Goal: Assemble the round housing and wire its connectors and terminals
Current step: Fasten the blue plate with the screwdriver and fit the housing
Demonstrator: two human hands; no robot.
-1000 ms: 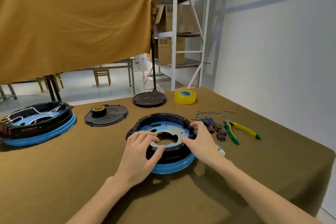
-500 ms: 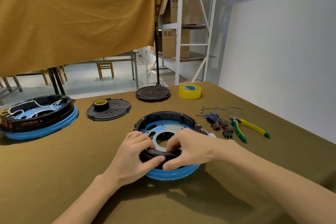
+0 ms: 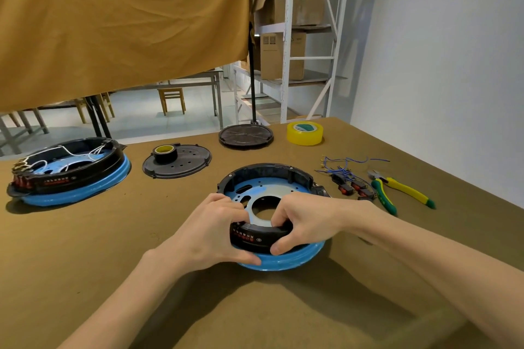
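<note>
Both hands, left hand (image 3: 211, 231) and right hand (image 3: 302, 222), grip the round housing's (image 3: 266, 198) near rim on the counter (image 3: 85, 249). Uneven pressure could probably pop the black ring (image 3: 256, 236) crooked, pinching fingertips.

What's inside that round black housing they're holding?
Inside the round housing lies a blue-grey metal plate with a central hole. The left hand and right hand cover its near part.

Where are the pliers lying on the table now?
In the head view the pliers lie on the table's right side, just right of the blue wires and connectors and in front of the yellow tape roll.
</note>
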